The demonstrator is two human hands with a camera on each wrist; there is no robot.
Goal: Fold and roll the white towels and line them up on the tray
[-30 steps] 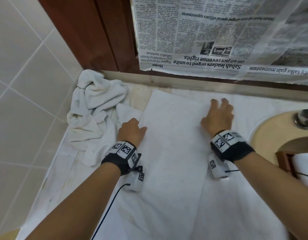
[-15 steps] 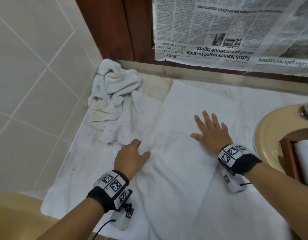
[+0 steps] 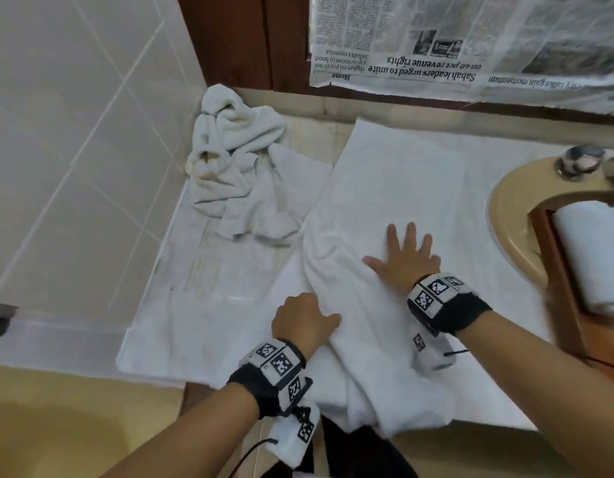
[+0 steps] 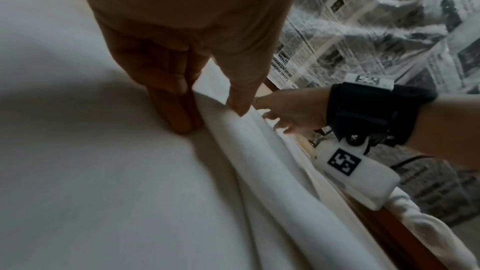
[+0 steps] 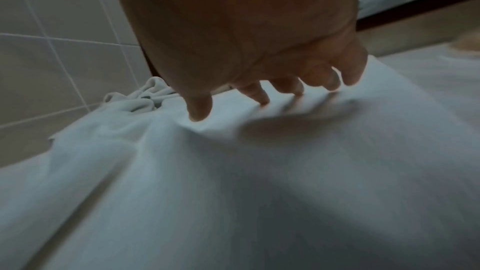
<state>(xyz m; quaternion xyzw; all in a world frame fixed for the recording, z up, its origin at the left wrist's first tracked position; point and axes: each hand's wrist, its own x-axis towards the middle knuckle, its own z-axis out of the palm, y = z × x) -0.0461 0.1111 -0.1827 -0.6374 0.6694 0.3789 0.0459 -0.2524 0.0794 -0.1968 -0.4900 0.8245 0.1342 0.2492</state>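
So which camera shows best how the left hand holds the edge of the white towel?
The left wrist view: the left hand pinches the white towel edge, thumb against fingers. The head view shows only its back. The right wrist view misses it.

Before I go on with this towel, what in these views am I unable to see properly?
- Tray: head view, cut off by the right edge; how many rolls it holds is unknown.
- Left hand fingers: head view, hidden under its own knuckles.
- Towel near end: hangs over the counter edge, partly hidden by the arms.
- Crumpled towel: right wrist view, mostly hidden behind the right hand.
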